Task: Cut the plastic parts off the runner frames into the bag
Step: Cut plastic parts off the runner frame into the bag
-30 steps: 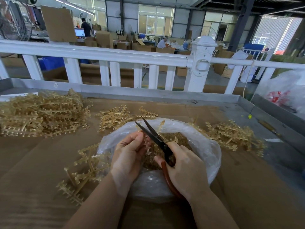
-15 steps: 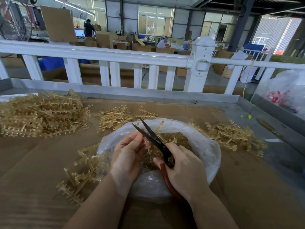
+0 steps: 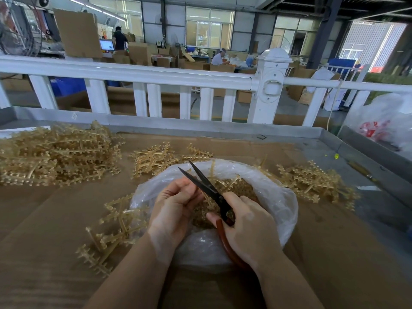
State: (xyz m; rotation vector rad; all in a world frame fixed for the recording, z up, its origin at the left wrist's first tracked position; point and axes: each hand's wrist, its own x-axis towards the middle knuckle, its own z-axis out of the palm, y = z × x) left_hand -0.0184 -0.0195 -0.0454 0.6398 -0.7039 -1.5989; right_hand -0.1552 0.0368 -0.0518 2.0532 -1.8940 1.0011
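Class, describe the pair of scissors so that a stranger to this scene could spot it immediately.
Start at the clear plastic bag in the middle of the brown cardboard-covered table. Above its mouth, the right hand grips black-bladed scissors with reddish-brown handles. They are the only dark tool among pale yellow plastic runner frames.

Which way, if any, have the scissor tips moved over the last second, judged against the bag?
Barely: the scissors stay over the bag, tips drifting slightly left, blades a little wider.

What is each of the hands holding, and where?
Right hand grips scissors by the red handles. Left hand pinches a runner frame; exact spot hidden.
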